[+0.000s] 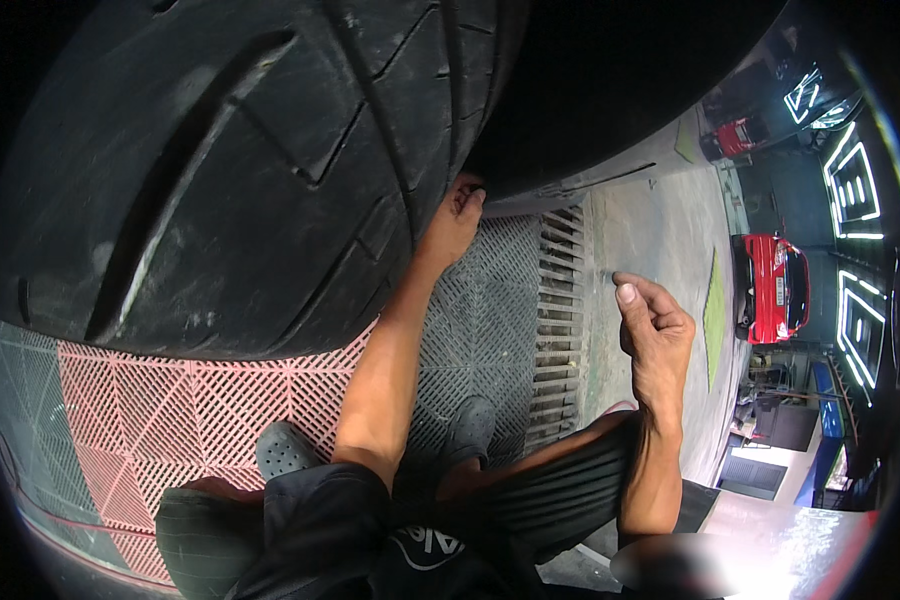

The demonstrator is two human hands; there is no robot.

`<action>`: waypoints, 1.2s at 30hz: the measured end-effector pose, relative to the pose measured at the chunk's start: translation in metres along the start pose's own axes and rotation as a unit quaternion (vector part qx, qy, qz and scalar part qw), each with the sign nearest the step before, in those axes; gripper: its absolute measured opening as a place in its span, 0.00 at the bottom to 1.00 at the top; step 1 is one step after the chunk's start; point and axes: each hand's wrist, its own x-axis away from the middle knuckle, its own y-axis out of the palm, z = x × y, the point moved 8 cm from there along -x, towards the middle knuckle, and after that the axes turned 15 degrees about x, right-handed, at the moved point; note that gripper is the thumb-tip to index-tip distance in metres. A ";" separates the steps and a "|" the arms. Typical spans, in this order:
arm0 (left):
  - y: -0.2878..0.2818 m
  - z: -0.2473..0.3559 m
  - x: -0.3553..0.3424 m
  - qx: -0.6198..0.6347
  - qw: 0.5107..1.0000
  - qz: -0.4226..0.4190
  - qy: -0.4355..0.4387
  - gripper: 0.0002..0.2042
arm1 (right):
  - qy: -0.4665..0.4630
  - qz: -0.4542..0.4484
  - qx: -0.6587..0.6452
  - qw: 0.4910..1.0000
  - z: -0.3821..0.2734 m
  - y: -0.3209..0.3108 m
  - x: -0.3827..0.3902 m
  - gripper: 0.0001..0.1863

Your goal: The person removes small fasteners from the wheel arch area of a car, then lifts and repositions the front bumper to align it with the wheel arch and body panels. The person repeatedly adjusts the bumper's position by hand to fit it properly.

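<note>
A large black tire with a grooved tread fills the upper left. My left hand reaches up to the tire's right edge, below a dark curved panel. Its fingers are curled closed, and what they hold, if anything, is hidden in shadow. My right hand is raised over the floor to the right, apart from the tire. Thumb and forefinger come together in a pinch, with the other fingers bent in; anything between the tips is too small to make out.
Underfoot lie red floor grid tiles and grey ones, bordered by a slotted drain grate. My grey clogs stand on the tiles. A red car is parked at the far right, near bright ceiling lights.
</note>
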 end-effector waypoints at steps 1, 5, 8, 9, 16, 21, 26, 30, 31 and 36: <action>-0.001 -0.004 0.000 0.032 0.999 0.010 -0.005 0.15 | -0.001 -0.001 0.002 1.000 -0.001 0.000 0.000 0.16; 0.008 -0.004 0.019 0.039 0.997 0.057 -0.026 0.13 | 0.004 -0.010 0.004 1.000 0.002 -0.004 0.005 0.16; 0.006 -0.004 0.017 -0.021 0.997 0.060 0.044 0.13 | -0.003 -0.010 -0.002 1.000 -0.004 -0.004 0.006 0.16; 0.007 -0.001 0.016 -0.029 0.998 0.047 0.034 0.12 | -0.003 -0.006 0.003 1.000 -0.003 -0.005 0.006 0.16; 0.005 -0.003 0.005 0.011 1.000 0.012 0.027 0.13 | -0.011 0.002 0.013 1.000 -0.003 -0.003 0.004 0.18; 0.011 0.001 -0.010 -0.018 0.998 -0.049 -0.025 0.13 | -0.018 0.000 0.018 1.000 -0.003 -0.001 0.004 0.18; 0.009 -0.020 -0.018 0.064 0.992 -0.074 -0.080 0.13 | -0.016 -0.008 0.003 1.000 -0.004 0.004 0.000 0.17; 0.003 -0.023 -0.023 0.043 0.991 -0.102 -0.075 0.13 | -0.011 -0.007 0.007 1.000 0.000 0.003 0.000 0.17; 0.002 -0.026 -0.024 0.054 0.989 -0.106 -0.090 0.13 | -0.013 -0.008 0.007 1.000 -0.001 0.004 0.000 0.17; 0.001 -0.043 -0.036 0.144 0.974 -0.150 -0.093 0.10 | -0.020 -0.018 0.017 0.999 0.000 0.004 0.001 0.17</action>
